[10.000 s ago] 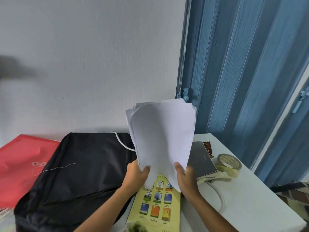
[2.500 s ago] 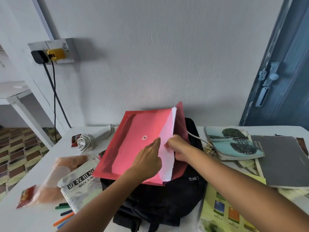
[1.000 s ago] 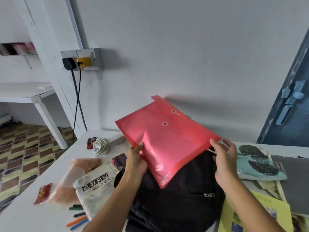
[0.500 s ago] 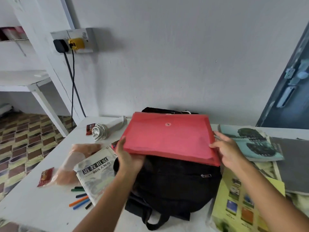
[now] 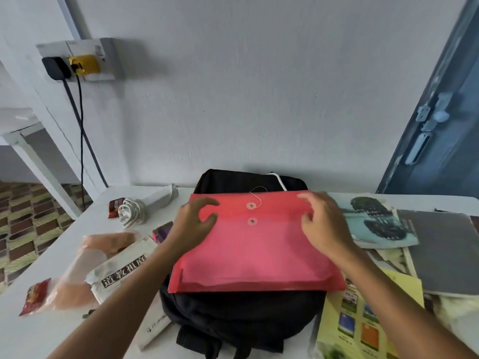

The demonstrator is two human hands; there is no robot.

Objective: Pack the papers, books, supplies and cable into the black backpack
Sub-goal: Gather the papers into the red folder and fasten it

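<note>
A red string-tie folder (image 5: 255, 251) lies flat on top of the black backpack (image 5: 241, 320), its flap folded down over two round clasps. My left hand (image 5: 193, 226) rests on the folder's left part with fingers loosely spread. My right hand (image 5: 325, 224) rests on its right part in the same way. A white cable (image 5: 278, 178) shows at the backpack's far edge. Books lie on both sides: a grey-white one (image 5: 121, 274) left, a teal one (image 5: 375, 221), a grey one (image 5: 443, 252) and a yellow one (image 5: 363, 314) right.
On the white table (image 5: 51, 330) at left sit a coiled white charger (image 5: 134, 212), a clear plastic bag (image 5: 85, 270) and small red packets (image 5: 35, 296). Dark cords hang from a wall socket (image 5: 77, 63). A blue door (image 5: 440, 120) stands at right.
The papers went into the red folder. The folder was then turned, lowered flat onto the backpack and its flap closed; both hands moved from its edges onto its top.
</note>
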